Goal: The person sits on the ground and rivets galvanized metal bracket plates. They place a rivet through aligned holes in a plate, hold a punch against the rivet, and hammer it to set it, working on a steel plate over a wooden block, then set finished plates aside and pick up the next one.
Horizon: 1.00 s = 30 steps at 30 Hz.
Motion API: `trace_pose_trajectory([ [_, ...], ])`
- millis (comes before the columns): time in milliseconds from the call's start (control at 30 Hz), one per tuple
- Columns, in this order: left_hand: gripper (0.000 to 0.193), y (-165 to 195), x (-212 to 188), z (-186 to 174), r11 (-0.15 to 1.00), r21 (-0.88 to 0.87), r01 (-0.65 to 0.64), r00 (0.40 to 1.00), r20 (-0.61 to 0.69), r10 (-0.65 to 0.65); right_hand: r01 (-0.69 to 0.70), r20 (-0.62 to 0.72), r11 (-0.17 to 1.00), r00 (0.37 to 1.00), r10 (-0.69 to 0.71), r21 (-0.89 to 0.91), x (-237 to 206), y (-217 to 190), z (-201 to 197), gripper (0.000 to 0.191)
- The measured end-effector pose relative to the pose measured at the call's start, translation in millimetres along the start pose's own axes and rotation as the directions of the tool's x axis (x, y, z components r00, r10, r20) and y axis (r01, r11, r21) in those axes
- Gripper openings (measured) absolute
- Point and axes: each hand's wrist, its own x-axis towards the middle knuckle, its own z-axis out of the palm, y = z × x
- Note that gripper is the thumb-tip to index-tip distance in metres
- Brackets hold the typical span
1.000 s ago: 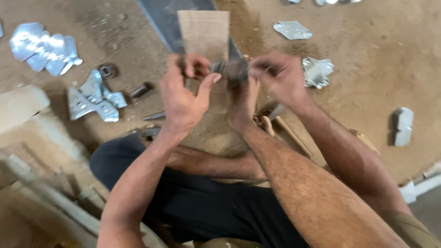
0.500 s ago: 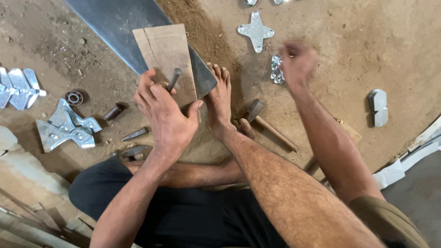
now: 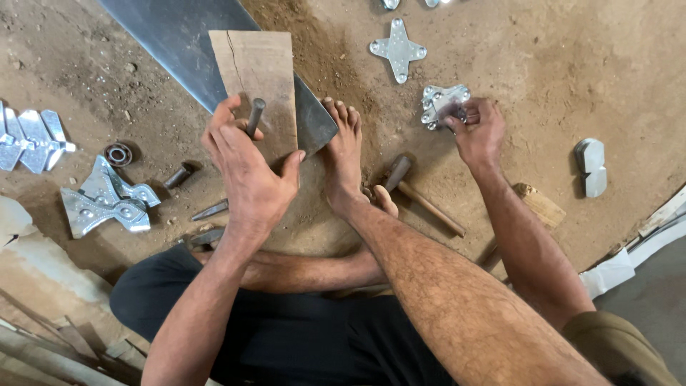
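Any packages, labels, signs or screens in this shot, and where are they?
None in view: only bare items on the dirt floor.
Left hand: holds a dark metal punch against a wooden block.
Right hand: on a shiny cross-shaped metal plate.

Matt wooden block (image 3: 257,78), dull steel punch (image 3: 254,116), shiny metal plates (image 3: 444,104)

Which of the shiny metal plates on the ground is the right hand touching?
The right hand grips the plate just below the cross-shaped plate. The cross-shaped one and the left-side plates lie untouched.
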Motion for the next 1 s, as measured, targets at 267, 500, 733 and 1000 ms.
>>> trace_pose_trajectory([
  [267, 0.083, -17.5, 0.0, 2.8, 0.999, -0.044, 0.01, 0.997, -0.082, -0.013, 0.121, -0.03, 0.981, 0.991, -0.127, -0.149, -16.6, -2.3, 0.9, 0.033],
  [500, 0.076, -20.1, 0.1, 0.6, 0.997, -0.068, 0.039, 0.996, -0.082, -0.044, 0.083, 0.01, 0.978, 0.996, -0.083, -0.189, -11.9, -0.2, 5.2, 0.033],
  [733, 0.054, -13.6, 4.3, -5.0, 0.972, -0.235, 0.003, 0.992, -0.118, -0.031, 0.001, 0.126, 0.968, 0.991, -0.034, 0.252, -22.0, -45.2, -23.3, 0.02],
  [1000, 0.042, -16.3, 22.4, -0.4, 0.827, -0.498, 0.262, 0.965, 0.15, -0.216, 0.205, 0.451, 0.869, 0.788, -0.419, 0.45, -37.7, -226.1, 11.7, 0.02],
])
